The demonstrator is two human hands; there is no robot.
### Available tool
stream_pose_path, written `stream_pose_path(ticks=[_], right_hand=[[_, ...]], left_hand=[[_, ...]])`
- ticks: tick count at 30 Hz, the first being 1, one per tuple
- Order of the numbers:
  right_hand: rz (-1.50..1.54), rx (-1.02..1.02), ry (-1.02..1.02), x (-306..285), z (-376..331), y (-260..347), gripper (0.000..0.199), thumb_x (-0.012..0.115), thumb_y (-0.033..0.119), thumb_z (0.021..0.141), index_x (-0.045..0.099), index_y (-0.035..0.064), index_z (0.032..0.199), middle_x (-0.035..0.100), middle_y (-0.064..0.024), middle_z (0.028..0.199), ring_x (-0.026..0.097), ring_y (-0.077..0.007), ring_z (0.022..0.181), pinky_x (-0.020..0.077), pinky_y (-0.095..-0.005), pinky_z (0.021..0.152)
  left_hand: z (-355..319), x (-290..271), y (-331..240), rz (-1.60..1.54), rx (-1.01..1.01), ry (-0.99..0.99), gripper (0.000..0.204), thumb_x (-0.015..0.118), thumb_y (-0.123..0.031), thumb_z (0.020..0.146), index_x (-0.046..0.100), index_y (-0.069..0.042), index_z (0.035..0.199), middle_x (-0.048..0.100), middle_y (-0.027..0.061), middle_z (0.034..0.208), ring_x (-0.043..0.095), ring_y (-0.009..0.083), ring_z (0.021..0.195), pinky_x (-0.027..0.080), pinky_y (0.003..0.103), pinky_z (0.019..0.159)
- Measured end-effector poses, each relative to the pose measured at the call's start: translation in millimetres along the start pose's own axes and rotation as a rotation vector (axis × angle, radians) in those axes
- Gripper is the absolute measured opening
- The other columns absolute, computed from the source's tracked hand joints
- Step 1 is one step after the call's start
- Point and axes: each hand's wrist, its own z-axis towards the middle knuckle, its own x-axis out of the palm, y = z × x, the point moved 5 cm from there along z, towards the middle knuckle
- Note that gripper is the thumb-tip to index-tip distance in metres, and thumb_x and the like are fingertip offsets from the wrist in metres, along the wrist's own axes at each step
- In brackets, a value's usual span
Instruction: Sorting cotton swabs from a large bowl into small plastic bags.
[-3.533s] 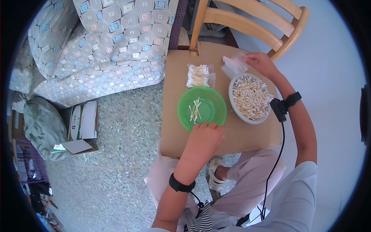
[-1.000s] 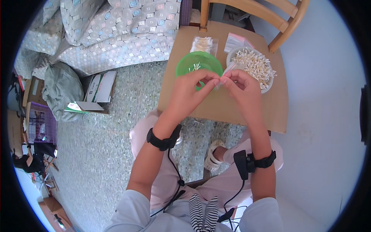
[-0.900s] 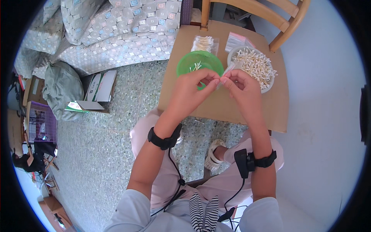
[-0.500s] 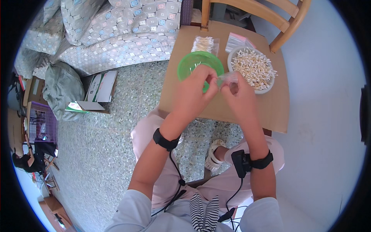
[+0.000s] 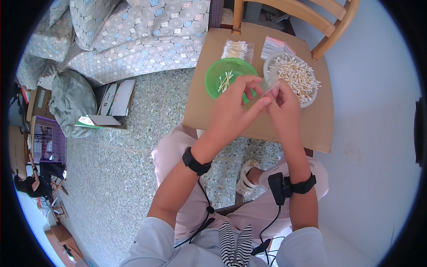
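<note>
Above the cardboard-covered chair seat, my right hand (image 5: 284,103) pinches a small clear plastic bag (image 5: 269,83). My left hand (image 5: 238,101) is beside it, its thumb reaching toward the bag and its fingers parted; whether it touches the plastic is hard to tell. Under the left fingers stands a green plastic basket (image 5: 212,76) with several cotton swabs (image 5: 226,81) in it. Behind my right hand is a pale round bowl (image 5: 316,97) heaped with loose cotton swabs (image 5: 297,76).
A filled bag of cotton swabs (image 5: 236,50) lies behind the basket. Flat clear bags with red-edged tops (image 5: 276,46) rest behind the bowl. The wooden chair back (image 5: 284,5) rises at the far side, and a white wall (image 5: 373,124) borders the right.
My left fingers have spread from a pinch at the bag, and that hand has shifted slightly right. The bag now stands more upright in my right hand. Swabs in the basket show more fully.
</note>
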Motion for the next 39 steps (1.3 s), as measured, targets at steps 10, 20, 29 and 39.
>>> stream_pose_path(ticks=[10,20,29,39], right_hand=[[-0.376,-0.08,-0.054,5,-10,38,0.017,0.067,0.004,0.082,0.05,0.0051,0.086,0.055,-0.003,0.074,0.053,-0.0111,0.064,0.0442,-0.0257,0.059],[0.107,-0.129,-0.225,-14,1,20,0.017,0.068,0.004,0.083,0.051,0.0045,0.087,0.058,-0.0038,0.081,0.056,-0.0131,0.07,0.0473,-0.0258,0.064],[-0.25,-0.376,-0.29,-2,-10,43,0.015,0.068,0.003,0.083,0.061,0.0067,0.096,0.058,-0.0047,0.081,0.057,-0.0156,0.069,0.0485,-0.0294,0.064],[-0.35,-0.389,-0.233,18,-20,46,0.016,0.071,0.002,0.076,0.06,0.0066,0.086,0.058,-0.006,0.079,0.057,-0.0205,0.063,0.0471,-0.0323,0.059]], left_hand=[[5,-9,24,0.039,-0.068,-0.146,0.019,0.063,-0.006,0.089,0.059,-0.005,0.107,0.063,0.0034,0.09,0.058,0.0126,0.075,0.046,0.026,0.064],[-2,-1,-3,0.093,0.213,-0.086,0.035,0.067,-0.002,0.085,0.057,-0.006,0.119,0.061,0.0042,0.092,0.051,0.0116,0.068,0.043,0.027,0.061],[4,1,20,-0.269,-0.097,-0.082,0.032,0.065,-0.003,0.088,0.058,-0.008,0.118,0.055,-0.0018,0.092,0.05,0.006,0.078,0.043,0.022,0.068],[9,-9,30,-0.436,-0.155,-0.274,0.022,0.062,-0.005,0.093,0.052,-0.004,0.113,0.058,0.0024,0.097,0.055,0.0084,0.085,0.046,0.023,0.074]])
